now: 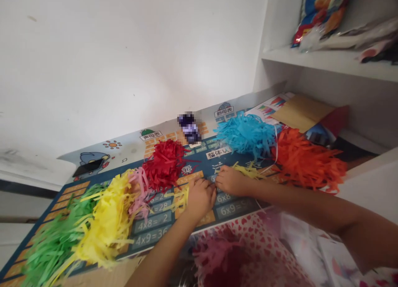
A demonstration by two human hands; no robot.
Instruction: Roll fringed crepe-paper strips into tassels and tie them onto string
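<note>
Low over the printed mat point(146, 225), my left hand point(201, 196) has its fingers curled beside a few pale yellow paper strips point(178, 202). My right hand point(231, 180) faces it from the right, fingers bent and pressed together, near more yellow strips point(248, 170). The fingertips of both hands nearly meet, and what they hold is hidden. A red fringed paper bunch point(166, 162) lies left of my hands, with a pink one point(141, 191) beside it. Behind my right hand sits a blue bunch point(247, 133), and an orange one point(311, 158) lies further right, a thin white string between them.
Yellow point(107, 220) and green point(59, 237) paper bunches cover the mat's left end. A dark flat object point(88, 167) lies near the wall. Brown paper point(295, 112) rests at the back right, under a shelf point(326, 63) with packets. A pinkish bunch point(217, 254) is below the table edge.
</note>
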